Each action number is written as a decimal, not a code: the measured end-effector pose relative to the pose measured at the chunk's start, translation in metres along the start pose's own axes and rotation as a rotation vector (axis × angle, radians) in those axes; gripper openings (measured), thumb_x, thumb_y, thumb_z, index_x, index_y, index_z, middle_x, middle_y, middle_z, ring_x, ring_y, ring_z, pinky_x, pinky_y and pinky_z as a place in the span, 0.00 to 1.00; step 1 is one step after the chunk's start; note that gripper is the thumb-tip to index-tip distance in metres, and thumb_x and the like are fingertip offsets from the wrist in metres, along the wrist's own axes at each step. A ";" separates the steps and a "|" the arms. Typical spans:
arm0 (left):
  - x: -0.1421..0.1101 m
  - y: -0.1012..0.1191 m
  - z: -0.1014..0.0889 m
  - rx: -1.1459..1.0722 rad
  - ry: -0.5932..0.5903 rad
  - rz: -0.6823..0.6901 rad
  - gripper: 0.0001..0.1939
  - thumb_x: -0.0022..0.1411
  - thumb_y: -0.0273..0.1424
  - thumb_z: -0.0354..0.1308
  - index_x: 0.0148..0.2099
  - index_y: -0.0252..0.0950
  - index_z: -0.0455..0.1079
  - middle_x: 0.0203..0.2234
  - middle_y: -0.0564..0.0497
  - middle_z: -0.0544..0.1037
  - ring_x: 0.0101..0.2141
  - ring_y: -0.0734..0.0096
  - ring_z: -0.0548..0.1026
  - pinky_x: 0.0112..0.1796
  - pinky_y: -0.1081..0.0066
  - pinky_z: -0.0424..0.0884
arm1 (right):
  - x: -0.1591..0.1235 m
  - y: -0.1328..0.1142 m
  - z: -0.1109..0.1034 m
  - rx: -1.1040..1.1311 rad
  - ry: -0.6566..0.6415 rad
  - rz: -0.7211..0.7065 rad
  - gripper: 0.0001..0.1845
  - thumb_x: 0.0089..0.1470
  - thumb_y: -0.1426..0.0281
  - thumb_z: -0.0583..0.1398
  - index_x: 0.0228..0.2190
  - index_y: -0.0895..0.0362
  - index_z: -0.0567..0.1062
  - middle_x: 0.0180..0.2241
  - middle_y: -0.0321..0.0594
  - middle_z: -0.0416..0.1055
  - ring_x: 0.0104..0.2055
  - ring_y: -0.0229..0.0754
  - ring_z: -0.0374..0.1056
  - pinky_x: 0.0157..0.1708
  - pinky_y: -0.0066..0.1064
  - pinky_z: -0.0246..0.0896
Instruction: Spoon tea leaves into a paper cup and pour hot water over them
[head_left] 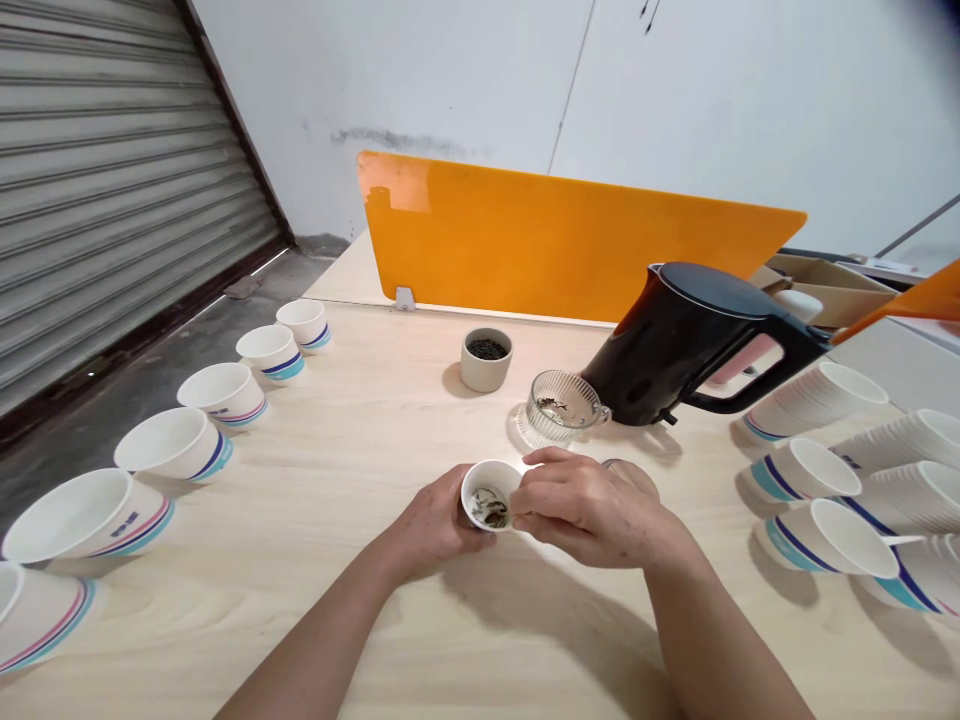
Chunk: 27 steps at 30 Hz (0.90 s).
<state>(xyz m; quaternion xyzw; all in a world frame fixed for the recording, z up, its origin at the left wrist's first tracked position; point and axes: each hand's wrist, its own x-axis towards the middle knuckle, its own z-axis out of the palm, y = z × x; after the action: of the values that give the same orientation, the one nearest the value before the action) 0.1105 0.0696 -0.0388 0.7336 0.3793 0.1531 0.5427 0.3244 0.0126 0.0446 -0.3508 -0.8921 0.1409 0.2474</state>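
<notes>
Wooden desk [315, 640], left hand [427, 525], right hand [592, 510] gripping paper cup [472, 490] of tea leaves [489, 508], glass cup [559, 403] holding leaves [553, 406]

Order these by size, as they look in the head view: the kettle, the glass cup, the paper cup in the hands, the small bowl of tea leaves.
1. Kettle
2. Glass cup
3. Paper cup and small bowl: they look alike, and the paper cup is nearer the camera, so I cannot rank them.

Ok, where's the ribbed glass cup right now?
Head view: the ribbed glass cup sits on the desk just left of the black kettle, beyond the white paper cup, with the small pot of dark tea leaves back-left.
</notes>
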 end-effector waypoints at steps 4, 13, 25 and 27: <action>0.001 0.000 0.000 -0.040 -0.008 -0.008 0.29 0.49 0.29 0.67 0.54 0.46 0.67 0.45 0.57 0.76 0.43 0.63 0.74 0.39 0.69 0.70 | 0.005 0.003 0.007 -0.003 0.021 -0.045 0.10 0.64 0.74 0.54 0.33 0.57 0.73 0.27 0.35 0.73 0.26 0.35 0.61 0.46 0.34 0.61; 0.000 0.004 -0.001 -0.044 -0.015 -0.020 0.30 0.48 0.27 0.66 0.55 0.45 0.67 0.44 0.56 0.76 0.42 0.63 0.74 0.39 0.69 0.69 | 0.007 -0.003 0.006 -0.083 0.026 0.051 0.11 0.63 0.74 0.53 0.29 0.59 0.71 0.23 0.35 0.68 0.25 0.35 0.57 0.40 0.32 0.60; 0.001 0.002 -0.001 -0.029 0.001 0.005 0.28 0.48 0.27 0.66 0.53 0.43 0.67 0.44 0.55 0.77 0.42 0.62 0.74 0.40 0.68 0.69 | 0.009 0.000 0.009 -0.159 0.100 0.056 0.10 0.62 0.76 0.52 0.30 0.58 0.70 0.23 0.33 0.65 0.25 0.34 0.55 0.40 0.30 0.58; 0.000 0.004 -0.002 -0.038 -0.004 -0.009 0.28 0.49 0.27 0.66 0.54 0.44 0.67 0.44 0.56 0.77 0.42 0.63 0.74 0.40 0.68 0.69 | 0.009 -0.004 0.007 -0.185 0.110 0.090 0.10 0.62 0.76 0.52 0.29 0.58 0.68 0.22 0.32 0.64 0.24 0.34 0.55 0.35 0.28 0.56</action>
<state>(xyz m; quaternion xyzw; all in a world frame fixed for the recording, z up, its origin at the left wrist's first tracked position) 0.1109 0.0701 -0.0346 0.7219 0.3783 0.1564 0.5580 0.3126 0.0157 0.0435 -0.4190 -0.8698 0.0495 0.2558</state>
